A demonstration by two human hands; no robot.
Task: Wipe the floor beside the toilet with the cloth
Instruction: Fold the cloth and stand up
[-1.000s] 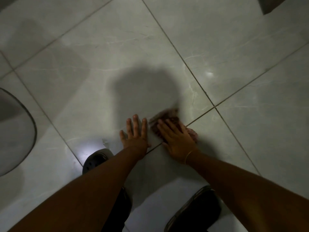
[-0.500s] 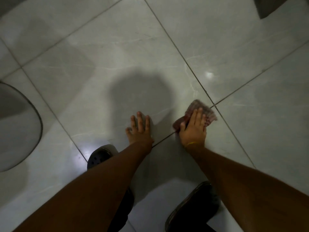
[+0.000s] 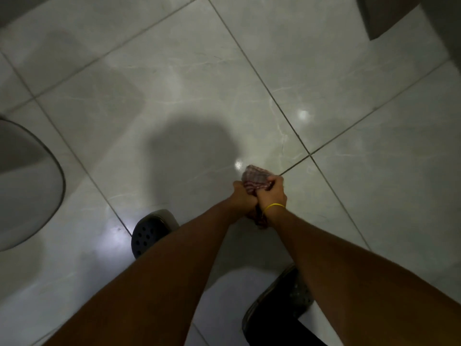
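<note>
A reddish checked cloth (image 3: 257, 178) is bunched between both hands above the pale grey tiled floor (image 3: 174, 96). My left hand (image 3: 243, 197) is closed around its near left part. My right hand (image 3: 273, 193), with a yellow band on the wrist, grips its right side, and a bit of cloth hangs below the wrists. The two hands press together. The toilet (image 3: 27, 186) shows as a curved white rim at the left edge.
My dark perforated clogs stand on the tiles, one (image 3: 149, 231) under the left forearm, the other (image 3: 282, 303) under the right forearm. A dark object (image 3: 384, 16) sits in the top right corner. Grout lines cross just right of the hands.
My left hand lifted off the floor and joined the right hand on the cloth. The cloth, flat under the right palm before, is now gathered up between both hands.
</note>
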